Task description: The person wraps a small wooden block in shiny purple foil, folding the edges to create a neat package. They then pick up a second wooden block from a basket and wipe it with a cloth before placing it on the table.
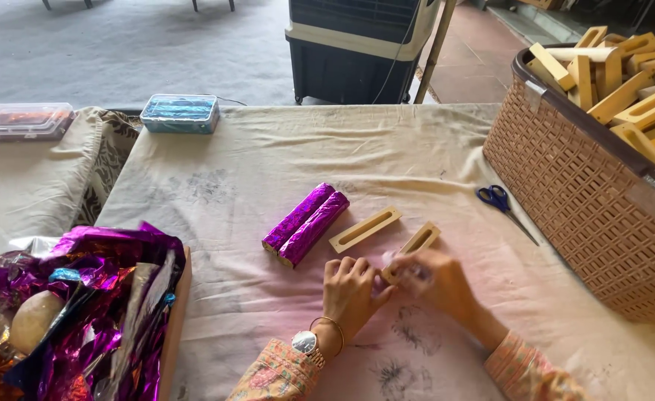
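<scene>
- The left hand [350, 291], a watch and bangle on its wrist, is resting knuckles-up on the cloth [253, 156], fingers curled and pressing against the near end of a slotted wooden block [414, 245], seemingly to steady it.
- The right hand [431, 282] is blurring with motion just beside it, fingers closing on the same end of the block; something pale and thin, perhaps tape or film, is showing between the fingertips, though I cannot tell exactly what is being pinched.
- That block is lying slantwise on the cloth, its far end pointing away from the person, its near end hidden under both hands.
- A second block [365, 229], slot facing up, is lying bare just left of it, not touching, within easy reach.
- Two blocks wrapped in purple foil [305, 223] are lying side by side, touching, further left, set apart from the bare ones.
- Blue-handled scissors [500, 200] are lying to the right, near a brown basket [565, 178] heaped with more bare blocks.
- A tray of crumpled foil [97, 312] is sitting at the near left edge, close to the left arm.
- Two lidded plastic boxes [180, 113] are standing at the far edge, well apart from the hands.
</scene>
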